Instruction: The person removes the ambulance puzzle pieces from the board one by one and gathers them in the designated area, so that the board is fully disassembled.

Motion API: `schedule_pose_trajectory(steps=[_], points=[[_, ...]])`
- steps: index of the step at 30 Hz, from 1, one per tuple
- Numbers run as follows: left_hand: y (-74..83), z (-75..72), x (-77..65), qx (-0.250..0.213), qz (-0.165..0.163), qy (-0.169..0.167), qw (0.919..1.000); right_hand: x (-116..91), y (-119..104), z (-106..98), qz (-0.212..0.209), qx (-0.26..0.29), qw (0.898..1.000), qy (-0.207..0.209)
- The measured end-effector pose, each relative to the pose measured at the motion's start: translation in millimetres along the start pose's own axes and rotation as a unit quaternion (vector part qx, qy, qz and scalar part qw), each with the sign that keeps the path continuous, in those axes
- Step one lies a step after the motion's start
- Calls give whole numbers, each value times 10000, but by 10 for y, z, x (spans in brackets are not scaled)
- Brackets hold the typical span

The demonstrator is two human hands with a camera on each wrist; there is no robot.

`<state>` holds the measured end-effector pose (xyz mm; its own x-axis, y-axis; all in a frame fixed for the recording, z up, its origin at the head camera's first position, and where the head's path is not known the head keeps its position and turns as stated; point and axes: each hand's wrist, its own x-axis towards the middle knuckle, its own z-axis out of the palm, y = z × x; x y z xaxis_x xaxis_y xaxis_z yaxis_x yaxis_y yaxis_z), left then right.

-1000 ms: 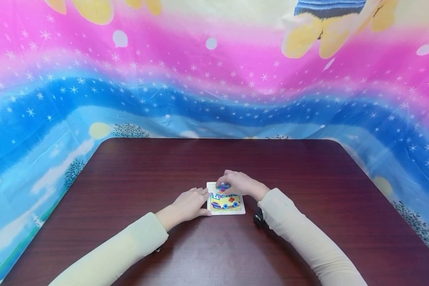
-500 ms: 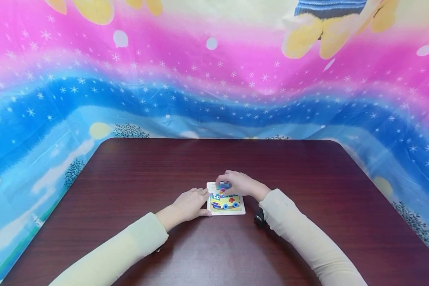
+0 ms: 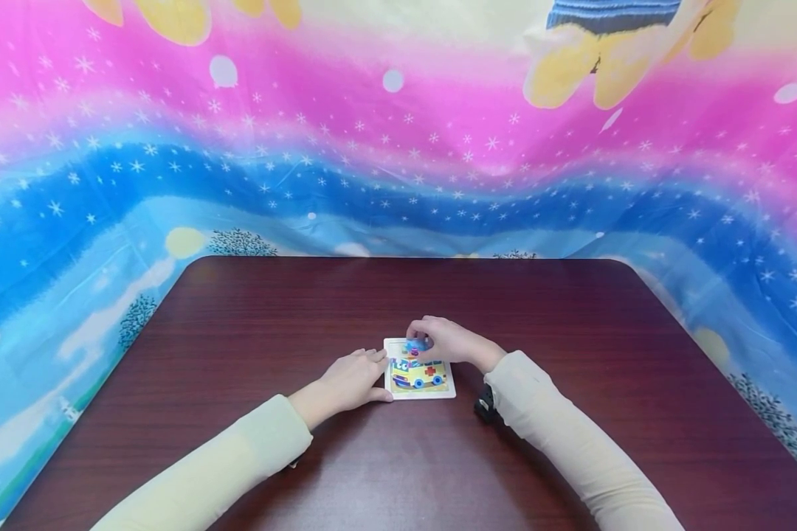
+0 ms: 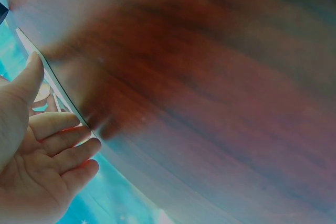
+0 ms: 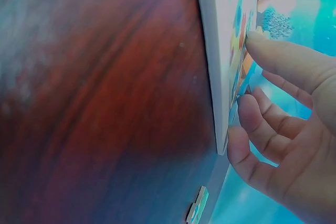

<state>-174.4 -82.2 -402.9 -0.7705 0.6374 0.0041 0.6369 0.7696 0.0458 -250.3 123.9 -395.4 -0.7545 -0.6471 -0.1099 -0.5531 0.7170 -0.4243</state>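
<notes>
A small square jigsaw puzzle board (image 3: 422, 395) with a pale rim and a yellow ambulance picture lies flat on the table. Along its left edge rests my left hand (image 3: 350, 379), fingers extended, thumb at the near left corner; the left wrist view shows the board's thin edge (image 4: 62, 92) against the thumb and fingers. My right hand (image 3: 453, 344) reaches over the far right part of the board and pinches a blue puzzle piece (image 3: 415, 346). In the right wrist view this piece (image 5: 245, 80) tilts up from the board, between thumb and fingers. The right hand hides the board's far right corner.
Beyond the board, a loose puzzle piece (image 5: 198, 205) lies on the table in the right wrist view; the right hand blocks it in the head view. The dark red wooden table (image 3: 292, 302) has rounded far corners. A colourful cloth (image 3: 398, 162) hangs around it.
My right hand, with the blue puzzle piece, has shifted slightly right, baring more of the board's upper left. The left hand and the board have stayed in place.
</notes>
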Motion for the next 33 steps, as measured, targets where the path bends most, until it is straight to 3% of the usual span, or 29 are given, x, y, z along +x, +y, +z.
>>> schedule_pose_trajectory(steps=[15,33], points=[[6,-3,-1,-19,-1,-11,10000,-1,48,5,61,91,9999,115],[8,10,-5,99,27,83,9999,-259,273,-279,283,401,9969,621]])
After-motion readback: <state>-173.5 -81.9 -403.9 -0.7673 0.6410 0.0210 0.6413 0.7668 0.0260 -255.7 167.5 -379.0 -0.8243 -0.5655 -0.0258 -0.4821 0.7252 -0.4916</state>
